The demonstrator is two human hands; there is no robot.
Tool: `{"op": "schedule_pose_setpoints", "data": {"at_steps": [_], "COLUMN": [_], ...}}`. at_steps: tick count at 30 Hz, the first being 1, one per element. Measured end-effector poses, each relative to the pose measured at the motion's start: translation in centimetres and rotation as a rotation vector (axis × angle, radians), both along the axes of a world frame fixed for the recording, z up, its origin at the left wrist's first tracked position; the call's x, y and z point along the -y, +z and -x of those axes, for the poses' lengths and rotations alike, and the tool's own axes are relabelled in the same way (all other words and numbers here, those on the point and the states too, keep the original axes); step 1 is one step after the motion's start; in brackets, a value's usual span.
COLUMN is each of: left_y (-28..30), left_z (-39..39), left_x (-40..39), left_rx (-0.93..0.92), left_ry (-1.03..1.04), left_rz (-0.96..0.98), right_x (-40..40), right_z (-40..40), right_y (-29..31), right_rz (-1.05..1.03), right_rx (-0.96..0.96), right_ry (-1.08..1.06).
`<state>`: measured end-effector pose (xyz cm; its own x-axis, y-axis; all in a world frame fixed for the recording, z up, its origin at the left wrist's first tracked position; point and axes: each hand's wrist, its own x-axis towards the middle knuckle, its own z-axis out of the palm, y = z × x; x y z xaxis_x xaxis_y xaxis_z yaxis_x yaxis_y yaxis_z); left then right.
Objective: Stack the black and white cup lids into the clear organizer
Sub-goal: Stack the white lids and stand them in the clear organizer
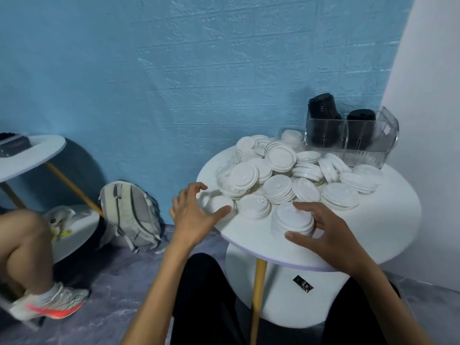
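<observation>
A heap of white cup lids (281, 170) covers the back of the round white table (383, 227). Behind it on the right stands the clear organizer (368, 155), holding two stacks of black lids (322, 108). My right hand (328, 232) grips a short stack of white lids (291, 220) near the table's front edge, thumb at the near side and fingers over the top. At the table's left edge my left hand (194, 215) hovers with fingers spread, right beside a single white lid (219, 202), holding nothing.
A grey backpack (132, 215) leans on the blue wall to the left. Another person's leg and sneaker (49, 305) are at far left, under a second white table (32, 155). A white wall borders the right side. A black packet (303, 287) lies on the lower shelf.
</observation>
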<state>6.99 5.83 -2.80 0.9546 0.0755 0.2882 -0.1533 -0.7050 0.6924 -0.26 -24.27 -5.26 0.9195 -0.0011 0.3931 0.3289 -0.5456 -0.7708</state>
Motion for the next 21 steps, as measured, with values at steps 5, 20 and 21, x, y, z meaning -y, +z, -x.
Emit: {"op": "schedule_pose_setpoints", "data": {"at_steps": [5, 20, 21], "left_y": [0.2, 1.6, 2.1], "left_z": [-0.3, 1.6, 2.1], "left_x": [0.0, 0.4, 0.9], "left_rx": [-0.15, -0.03, -0.024], "left_ry": [-0.071, -0.144, -0.173], "left_rz": [-0.017, 0.204, 0.234], "right_x": [0.0, -0.1, -0.1], "right_z": [0.0, 0.3, 0.4], "right_y": [0.0, 0.3, 0.4], "right_rz": [-0.015, -0.002, 0.001], "right_rx": [-0.02, -0.035, -0.033], "right_ry": [0.003, -0.003, -0.003]}}
